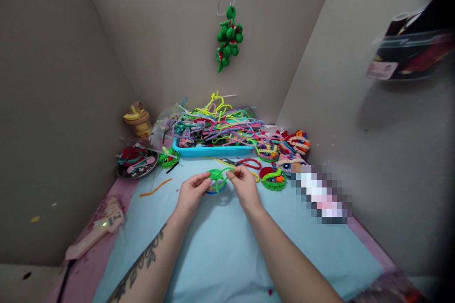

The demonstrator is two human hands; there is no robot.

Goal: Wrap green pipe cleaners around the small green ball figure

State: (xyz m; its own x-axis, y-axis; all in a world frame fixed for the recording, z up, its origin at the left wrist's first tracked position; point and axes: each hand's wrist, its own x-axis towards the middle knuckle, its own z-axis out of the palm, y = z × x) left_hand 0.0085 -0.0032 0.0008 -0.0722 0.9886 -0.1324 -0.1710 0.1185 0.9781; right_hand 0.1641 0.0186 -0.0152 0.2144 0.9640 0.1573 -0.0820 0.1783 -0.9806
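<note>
My left hand [192,191] and my right hand [242,183] both pinch a green pipe-cleaner piece [217,176], a small looped shape with a bit of blue under it, held just above the light blue mat [220,246]. The left fingers grip its left side and the right fingers grip its right end. Behind my hands, a blue tray [212,151] carries a big tangle of coloured pipe cleaners [216,123].
Red-handled scissors [245,163] lie just past my right hand. Finished fuzzy figures [273,179] cluster at right. A round metal dish [137,161] of bits, a yellow figure [138,120], an orange pipe cleaner [155,188] and a glue gun [99,229] sit at left. A green ornament [229,38] hangs on the wall.
</note>
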